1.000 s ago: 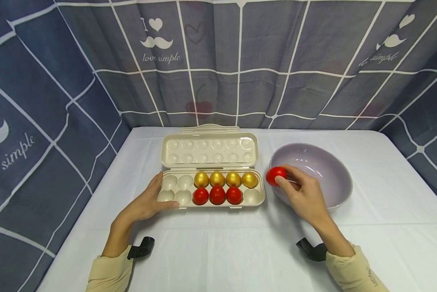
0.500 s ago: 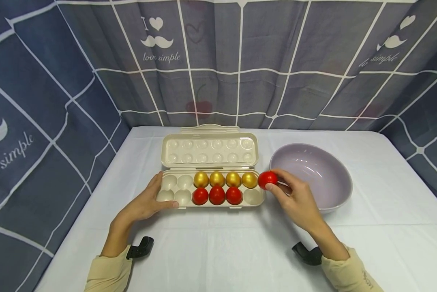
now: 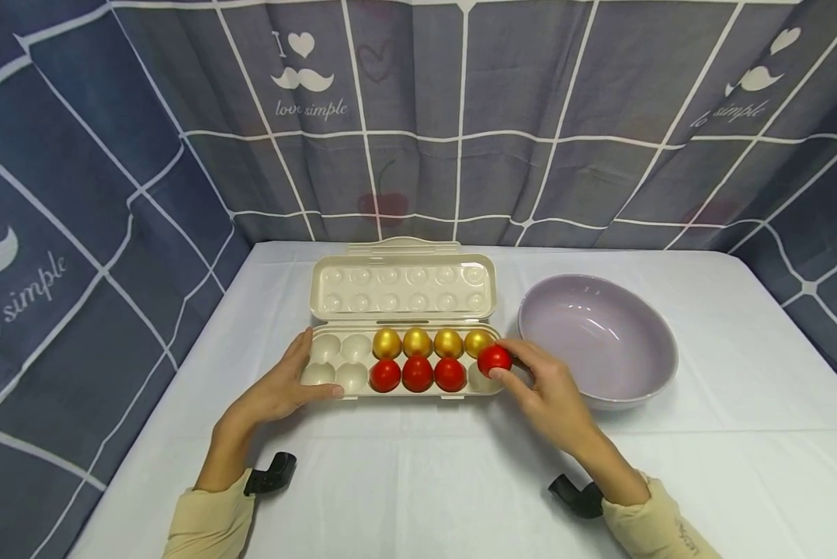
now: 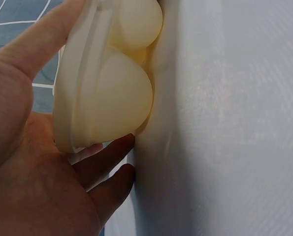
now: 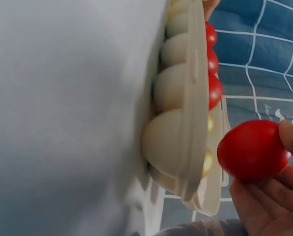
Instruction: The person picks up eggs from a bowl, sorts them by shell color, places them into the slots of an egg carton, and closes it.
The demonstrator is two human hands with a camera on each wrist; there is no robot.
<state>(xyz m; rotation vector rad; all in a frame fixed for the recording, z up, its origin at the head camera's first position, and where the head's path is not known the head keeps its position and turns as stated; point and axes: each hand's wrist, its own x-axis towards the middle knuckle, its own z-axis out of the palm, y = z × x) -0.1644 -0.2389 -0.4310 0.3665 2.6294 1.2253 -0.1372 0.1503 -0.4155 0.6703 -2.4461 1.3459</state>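
My right hand (image 3: 547,400) pinches a glossy red egg (image 5: 254,150) between thumb and fingers. In the head view the egg overlaps the front right cup of a cream egg carton (image 3: 404,394); the right wrist view shows it above the rim. Several gold eggs (image 3: 417,342) fill the right part of the back row. Three red eggs (image 3: 417,374) sit in the front row, and the cups at the left hold nothing. My left hand (image 3: 272,392) grips the carton's left end, thumb (image 4: 43,37) along the front rim, fingers round the end.
The carton's lid (image 3: 402,291) lies folded back behind the base. A lilac oval bowl (image 3: 600,334) with nothing in it stands to the right, beside my right hand. A white cloth (image 3: 418,481) covers the table, and a checked curtain (image 3: 418,109) hangs behind it.
My right hand has carried the red egg leftward and slightly toward me, from the bowl's left rim to over the carton's right end. The left hand has stayed at the carton.
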